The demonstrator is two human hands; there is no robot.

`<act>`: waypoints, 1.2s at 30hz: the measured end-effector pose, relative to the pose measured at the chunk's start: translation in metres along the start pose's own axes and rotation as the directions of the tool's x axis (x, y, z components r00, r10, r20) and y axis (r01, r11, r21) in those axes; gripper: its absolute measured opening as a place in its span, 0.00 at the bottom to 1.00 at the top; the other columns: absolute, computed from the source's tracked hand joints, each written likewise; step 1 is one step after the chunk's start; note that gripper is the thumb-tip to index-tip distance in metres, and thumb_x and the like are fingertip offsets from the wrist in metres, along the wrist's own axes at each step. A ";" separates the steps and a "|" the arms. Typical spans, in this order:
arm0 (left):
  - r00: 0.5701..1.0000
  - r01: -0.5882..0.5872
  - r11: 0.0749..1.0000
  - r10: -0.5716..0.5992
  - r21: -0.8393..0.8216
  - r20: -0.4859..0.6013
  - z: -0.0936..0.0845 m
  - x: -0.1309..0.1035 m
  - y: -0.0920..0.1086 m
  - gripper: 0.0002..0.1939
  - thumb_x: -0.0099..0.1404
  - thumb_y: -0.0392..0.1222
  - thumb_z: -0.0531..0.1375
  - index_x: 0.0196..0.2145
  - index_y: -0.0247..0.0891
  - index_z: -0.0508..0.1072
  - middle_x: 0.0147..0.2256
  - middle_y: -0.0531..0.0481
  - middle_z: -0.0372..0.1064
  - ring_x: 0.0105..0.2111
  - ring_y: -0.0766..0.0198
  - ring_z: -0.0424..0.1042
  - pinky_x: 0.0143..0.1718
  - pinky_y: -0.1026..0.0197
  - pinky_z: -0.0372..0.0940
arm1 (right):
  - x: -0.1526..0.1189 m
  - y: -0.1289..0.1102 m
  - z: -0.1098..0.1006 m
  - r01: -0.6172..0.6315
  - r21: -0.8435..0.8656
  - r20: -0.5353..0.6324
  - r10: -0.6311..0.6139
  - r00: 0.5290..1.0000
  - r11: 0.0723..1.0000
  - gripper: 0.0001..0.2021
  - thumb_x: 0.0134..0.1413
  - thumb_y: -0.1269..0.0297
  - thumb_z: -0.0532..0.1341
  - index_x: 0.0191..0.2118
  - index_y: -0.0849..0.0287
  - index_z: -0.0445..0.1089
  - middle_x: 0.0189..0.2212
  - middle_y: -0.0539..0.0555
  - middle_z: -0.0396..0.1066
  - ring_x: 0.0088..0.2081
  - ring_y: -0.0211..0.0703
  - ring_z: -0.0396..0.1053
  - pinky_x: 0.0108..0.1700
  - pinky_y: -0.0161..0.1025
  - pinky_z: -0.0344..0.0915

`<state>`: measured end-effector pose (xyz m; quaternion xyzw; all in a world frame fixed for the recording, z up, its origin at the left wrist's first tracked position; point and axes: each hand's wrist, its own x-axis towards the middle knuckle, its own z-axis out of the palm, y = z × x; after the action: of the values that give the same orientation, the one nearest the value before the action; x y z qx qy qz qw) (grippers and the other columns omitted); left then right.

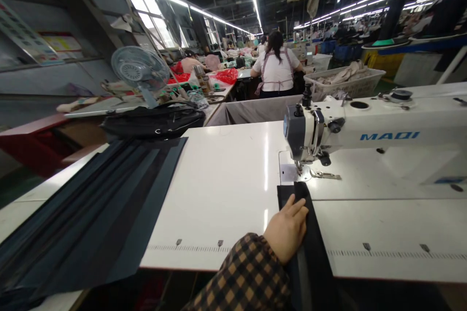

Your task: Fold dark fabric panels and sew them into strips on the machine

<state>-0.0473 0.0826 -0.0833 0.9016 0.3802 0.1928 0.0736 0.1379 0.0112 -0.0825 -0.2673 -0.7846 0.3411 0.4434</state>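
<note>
My left hand (286,231), in a brown and black checked sleeve, lies palm down on a long black fabric strip (317,252). Its fingers are stretched out along the fabric and press on it. The strip runs from the front edge of the table up to just short of the needle area of a white sewing machine (343,121). Its far end looks folded or layered. The presser foot (299,167) sits just beyond that end. My right hand is out of view.
Dark fabric pieces (105,204) lie layered on the left, with a black bag (156,121) behind them. A fan (140,70) stands further back. A person (277,68) sits ahead, near a white basket (343,82). A ruler scale (197,248) marks the table front.
</note>
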 end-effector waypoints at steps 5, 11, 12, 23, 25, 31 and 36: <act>0.998 -0.039 0.999 0.041 -0.038 0.055 0.005 0.009 0.015 0.13 0.62 0.32 0.50 0.45 0.34 0.64 0.50 0.45 0.63 0.55 0.56 0.54 0.51 0.56 0.61 | 0.034 0.020 -0.023 -0.264 -0.260 -0.034 0.265 0.964 0.929 0.13 0.56 0.64 0.52 0.47 0.51 0.61 0.39 0.51 0.64 0.36 0.39 0.65 0.37 0.38 0.64; 0.995 0.024 1.000 -0.025 0.006 0.102 -0.002 0.010 0.018 0.12 0.62 0.33 0.49 0.44 0.38 0.63 0.48 0.48 0.63 0.56 0.55 0.53 0.46 0.56 0.66 | 0.092 0.080 -0.067 -0.262 -0.504 0.159 0.386 0.908 0.823 0.09 0.46 0.58 0.60 0.32 0.57 0.65 0.35 0.52 0.63 0.40 0.43 0.61 0.42 0.42 0.59; 0.994 0.035 0.999 -0.036 0.012 0.101 -0.003 0.010 0.019 0.12 0.63 0.33 0.49 0.44 0.38 0.63 0.48 0.48 0.63 0.55 0.56 0.54 0.48 0.56 0.65 | 0.096 0.084 -0.069 -0.250 -0.502 0.190 0.388 0.902 0.828 0.08 0.46 0.58 0.60 0.29 0.57 0.64 0.33 0.51 0.63 0.38 0.42 0.61 0.40 0.41 0.59; 0.980 0.096 0.995 -0.094 -0.002 0.174 -0.001 0.011 0.018 0.12 0.61 0.34 0.51 0.44 0.39 0.63 0.58 0.43 0.47 0.58 0.52 0.46 0.57 0.50 0.51 | 0.097 0.090 -0.057 -0.341 -0.600 0.101 0.491 0.865 0.724 0.08 0.47 0.57 0.58 0.27 0.56 0.64 0.28 0.50 0.64 0.34 0.42 0.61 0.35 0.39 0.56; 0.979 0.106 0.994 -0.103 -0.009 0.174 0.000 0.012 0.017 0.13 0.60 0.33 0.52 0.44 0.39 0.64 0.56 0.41 0.51 0.58 0.51 0.48 0.56 0.49 0.52 | 0.096 0.089 -0.056 -0.353 -0.591 0.095 0.497 0.862 0.725 0.09 0.49 0.56 0.57 0.27 0.56 0.64 0.27 0.50 0.64 0.33 0.41 0.61 0.35 0.39 0.56; 0.986 0.120 0.993 -0.117 -0.013 0.121 0.002 0.013 0.017 0.11 0.60 0.35 0.52 0.41 0.39 0.66 0.53 0.38 0.57 0.55 0.48 0.54 0.53 0.47 0.57 | 0.091 0.077 -0.047 -0.320 -0.584 0.063 0.435 0.898 0.746 0.07 0.52 0.60 0.55 0.28 0.55 0.65 0.33 0.51 0.63 0.36 0.42 0.60 0.38 0.43 0.56; 0.984 0.136 0.990 -0.131 -0.038 0.120 0.002 0.014 0.017 0.13 0.58 0.32 0.52 0.42 0.39 0.66 0.53 0.39 0.57 0.55 0.49 0.54 0.53 0.45 0.57 | 0.092 0.082 -0.045 -0.351 -0.606 0.034 0.464 0.885 0.714 0.07 0.50 0.61 0.56 0.26 0.56 0.63 0.31 0.52 0.64 0.35 0.44 0.60 0.37 0.43 0.56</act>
<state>-0.0268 0.0806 -0.0767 0.8818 0.4303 0.1430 0.1294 0.1441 0.1419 -0.0815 -0.5243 -0.8092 0.1960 0.1785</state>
